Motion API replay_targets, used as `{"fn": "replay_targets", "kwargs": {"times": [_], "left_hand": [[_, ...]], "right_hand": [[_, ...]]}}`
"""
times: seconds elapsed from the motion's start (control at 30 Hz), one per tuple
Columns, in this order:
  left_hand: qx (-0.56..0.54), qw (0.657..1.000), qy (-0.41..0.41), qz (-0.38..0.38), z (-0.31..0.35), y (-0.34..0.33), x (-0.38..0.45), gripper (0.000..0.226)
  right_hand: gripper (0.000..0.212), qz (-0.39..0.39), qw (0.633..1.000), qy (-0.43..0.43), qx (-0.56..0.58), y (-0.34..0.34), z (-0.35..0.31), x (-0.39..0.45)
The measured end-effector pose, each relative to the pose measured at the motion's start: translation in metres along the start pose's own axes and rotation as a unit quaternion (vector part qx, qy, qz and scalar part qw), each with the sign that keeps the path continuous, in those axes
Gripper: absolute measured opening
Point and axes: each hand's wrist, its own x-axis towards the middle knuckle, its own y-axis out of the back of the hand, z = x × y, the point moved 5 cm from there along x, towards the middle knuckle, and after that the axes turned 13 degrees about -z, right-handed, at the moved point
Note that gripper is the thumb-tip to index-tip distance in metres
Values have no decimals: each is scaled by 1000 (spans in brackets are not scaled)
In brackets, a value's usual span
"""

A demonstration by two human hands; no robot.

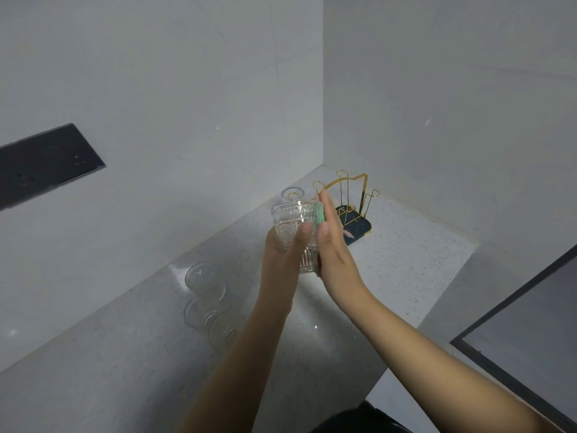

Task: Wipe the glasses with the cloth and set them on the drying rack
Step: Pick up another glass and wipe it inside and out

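Above the counter, the left hand grips the ribbed glass with fingers curled round it, while the right hand presses the green cloth flat against its side, fingers straight. Behind them stands the gold rack with one glass beside it, and three glasses wait down left.

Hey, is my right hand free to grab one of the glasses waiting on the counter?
Probably not yet: the right hand presses the cloth flat against the glass that the left hand holds. The waiting glasses sit beyond the left arm.
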Motion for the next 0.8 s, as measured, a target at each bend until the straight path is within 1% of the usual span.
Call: {"fn": "replay_targets", "kwargs": {"times": [0.07, 0.13, 0.2, 0.27, 0.3, 0.33, 0.37, 0.4, 0.43, 0.5, 0.57, 0.6, 0.63, 0.7, 0.77, 0.8], "left_hand": [[-34, 999, -9, -38, 2, -4, -1, 41], [-49, 997, -13, -54, 0, -5, -2, 44], [-27, 999, -4, -28, 0, -2, -1, 47], [10, 1000, 17, 17, -1, 4, 0, 60], [28, 998, 33, 46, -1, 8, 0, 64], [36, 996, 42, 67, 0, 9, 0, 59], [42, 996, 35, 66, 2, 8, 0, 47], [40, 997, 25, 54, 3, 5, 0, 39], [29, 999, 20, 39, 1, 4, 1, 37], [-11, 1000, 14, -5, -1, 2, 0, 37], [-65, 996, 0, -63, 0, -4, -2, 31], [-85, 993, -6, -83, 0, -7, -2, 30], [-90, 992, -14, -86, 0, -8, -2, 30], [-61, 997, -18, -51, 1, -4, -2, 33], [-30, 1000, 2, 8, 2, 1, 0, 51], [-24, 999, 9, 21, 2, 2, 0, 56]], "right_hand": [[53, 21, 999, -39, 30, 11, 2, 4], [53, 40, 994, -76, 70, 17, 7, 7], [61, 41, 994, -71, 67, 15, 8, 8], [67, 34, 996, -43, 65, 9, 10, 6], [67, 24, 997, -29, 68, 4, 11, 5], [63, 13, 998, -15, 64, -1, 11, 4], [56, 6, 999, -3, 47, -5, 9, 3], [49, 8, 1000, 10, 18, -7, 5, 1], [46, 17, 1000, 24, -6, -6, 1, 1], [49, 38, 999, 24, -6, 1, -2, 4], [55, 63, 997, -35, 17, 13, 1, 10], [53, 71, 995, -66, 38, 18, 4, 12], [52, 72, 993, -84, 48, 20, 6, 12], [50, 64, 996, -62, 28, 17, 4, 10], [51, 51, 998, -19, 28, 11, 3, 6], [50, 43, 999, -2, 26, 7, 4, 4]]}}
